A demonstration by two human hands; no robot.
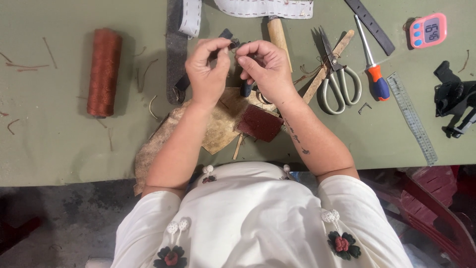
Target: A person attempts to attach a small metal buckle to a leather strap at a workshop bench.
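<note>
One olive-green desk (59, 149) fills the upper two thirds of the frame. One tan leather sheet (218, 130) lies at centre, under the forearms, with one dark red leather square (259, 123) on top of it, right of centre. One spool of rust-brown thread (104, 72) lies at upper left. Two white stitched straps sit at the top edge: one (191, 17) on a dark grey strip (174, 49), one (265, 7) lying flat. One wooden handle (278, 37) pokes out behind the hands, one thin wooden stick (328, 67) beside it. One pair of scissors (336, 82), right of centre, blades closed. One screwdriver (372, 69) with an orange and blue grip, just right of the scissors. One steel ruler (411, 116) further right. One black strap (372, 25) at top right. One pink timer (428, 31) in the upper right corner. One black tool (453, 97) at the right edge.

Left hand (208, 69) and right hand (265, 67) meet at upper centre, both pinched narrow on one small dark leather piece (229, 37), fingertips nearly touching, a thread loop between them. Several thread scraps are scattered on the desk, too small to count.
</note>
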